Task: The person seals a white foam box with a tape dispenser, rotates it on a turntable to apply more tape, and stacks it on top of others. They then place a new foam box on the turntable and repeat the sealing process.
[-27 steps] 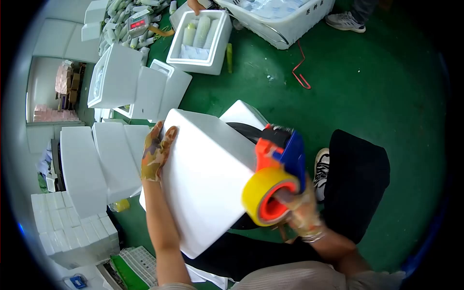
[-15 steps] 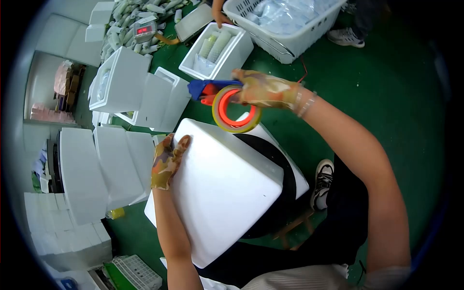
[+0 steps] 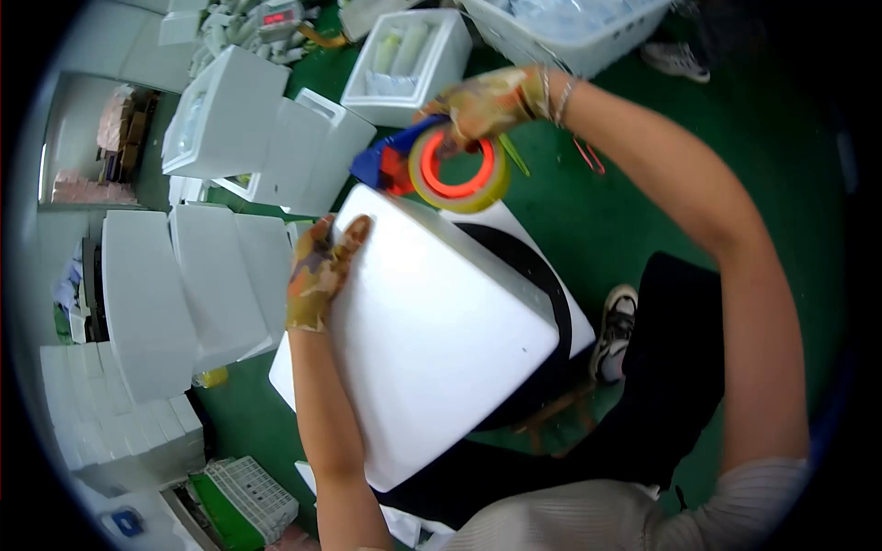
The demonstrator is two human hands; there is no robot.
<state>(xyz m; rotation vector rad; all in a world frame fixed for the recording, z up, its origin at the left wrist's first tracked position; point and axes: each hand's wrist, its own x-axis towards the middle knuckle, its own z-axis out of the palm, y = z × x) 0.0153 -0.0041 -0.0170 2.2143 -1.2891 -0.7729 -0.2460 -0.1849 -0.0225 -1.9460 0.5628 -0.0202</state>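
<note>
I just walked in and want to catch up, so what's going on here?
A person has a white foam box tilted in front of them. The left hand lies flat against its far left edge. The right hand grips a tape dispenser with a yellow roll at the box's far corner; contact is hard to tell. More foam boxes stand beyond, and an open box holds pale packs.

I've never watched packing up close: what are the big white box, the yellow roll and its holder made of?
The white box looks like expanded foam, probably polystyrene: matte, with blunt edges. The tape roll seems glossy yellowish film on an orange core. Its dispenser looks like moulded hard plastic, blue and red.
</note>
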